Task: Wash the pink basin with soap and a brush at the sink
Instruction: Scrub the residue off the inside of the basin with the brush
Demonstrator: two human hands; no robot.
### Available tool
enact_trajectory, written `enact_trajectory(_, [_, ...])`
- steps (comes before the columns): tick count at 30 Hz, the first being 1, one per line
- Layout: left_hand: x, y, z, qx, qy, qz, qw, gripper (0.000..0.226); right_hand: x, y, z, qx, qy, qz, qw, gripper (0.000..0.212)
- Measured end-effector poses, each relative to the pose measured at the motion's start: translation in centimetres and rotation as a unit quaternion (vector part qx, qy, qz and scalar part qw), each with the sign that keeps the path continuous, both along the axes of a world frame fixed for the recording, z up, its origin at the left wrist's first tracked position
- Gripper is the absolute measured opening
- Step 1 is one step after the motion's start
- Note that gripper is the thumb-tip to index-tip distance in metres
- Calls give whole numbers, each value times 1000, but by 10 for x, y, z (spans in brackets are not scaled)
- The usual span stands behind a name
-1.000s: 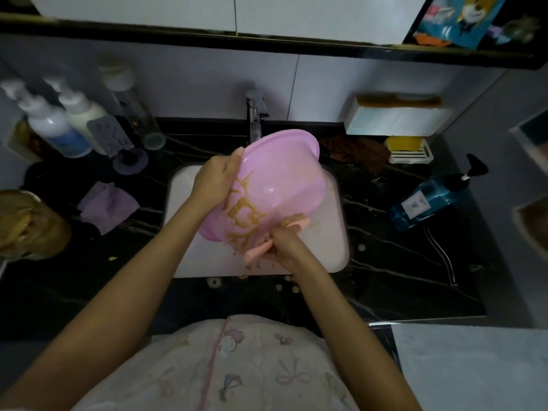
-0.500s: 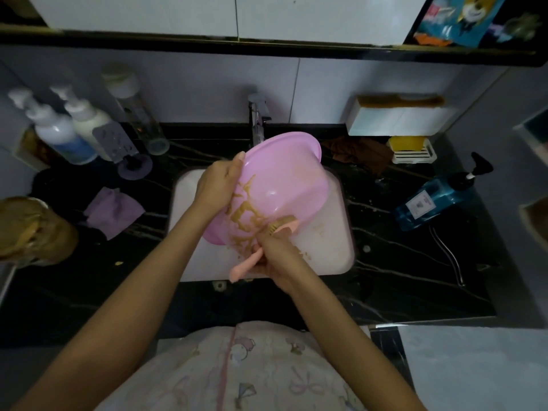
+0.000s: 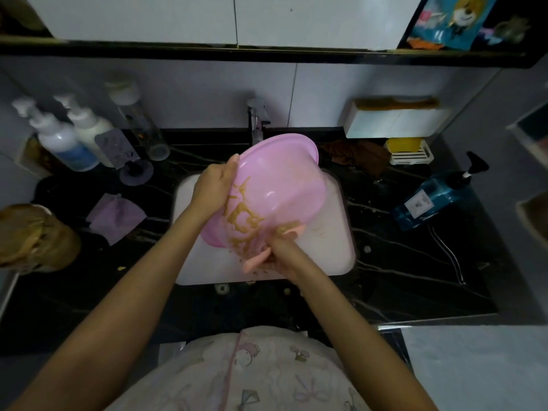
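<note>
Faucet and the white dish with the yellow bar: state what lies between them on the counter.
Head view: a crumpled brown cloth lies on the black counter between the faucet and the white dish.

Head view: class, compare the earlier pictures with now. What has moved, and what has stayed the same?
The right hand worked the brush a little down the soiled surface of the pink basin, then back up. Nothing was taken up or let go: the left hand still grips the rim, and the basin stays tilted over the sink.
</note>
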State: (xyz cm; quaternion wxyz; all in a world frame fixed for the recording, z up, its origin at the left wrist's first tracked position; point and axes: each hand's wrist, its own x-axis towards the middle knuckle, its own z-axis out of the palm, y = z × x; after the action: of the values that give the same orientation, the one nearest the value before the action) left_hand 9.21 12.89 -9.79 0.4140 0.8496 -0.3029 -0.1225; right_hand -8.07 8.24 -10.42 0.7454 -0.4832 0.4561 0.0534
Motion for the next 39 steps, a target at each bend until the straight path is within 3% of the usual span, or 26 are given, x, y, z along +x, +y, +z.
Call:
enact_trajectory(2, [-4,-1,-2,-6,0,-6,1000,60,2,-7,-9,6,33,-7,999,12])
enact_trajectory(7, [2,-1,2,15,-2,8,1000,60,-5,22,5,76,-11,131,988,19])
enact_trajectory(12, [-2,0,-3,2,5,-3,1000,61,0,-21,-22,53,22,-16,998,19])
enact_trajectory(17, [0,0,4,12,7,14,1000,61,-3,5,-3,144,-33,70,986,25])
enact_trajectory(19, [2,2,4,23,3,22,999,61,-3,-12,-8,157,-63,5,985,29])
enact_trajectory(22, [-1,1,-1,5,7,4,1000,63,-1,-48,-30,134,-12,-88,987,27])
enact_trajectory(24, [-5,0,-3,1,9,-2,1000,67,-1,-50,-39,128,35,-62,989,25])
enact_trajectory(28, [-1,-1,1,5,10,7,1000,65,-12,-49,-27,261,-8,19,965,17])
enact_trajectory(30, [-1,0,0,6,13,4,1000,65,-16,-65,-30,333,-49,-43,941,28])
enact_trajectory(32, [-5,-1,-2,8,10,0,1000,62,-14,-83,-45,333,-47,-132,932,25])
enact_trajectory(34, [-10,-1,-2,16,-5,1,1000,61,-10,-83,-51,262,-20,-131,956,21])
enact_trajectory(36, [-10,-2,-1,17,-10,6,1000,60,-9,-70,-48,310,-18,-86,947,20])
enact_trajectory(39, [-9,-2,2,21,-4,1,1000,58,-23,-59,-47,421,-69,-55,903,40])
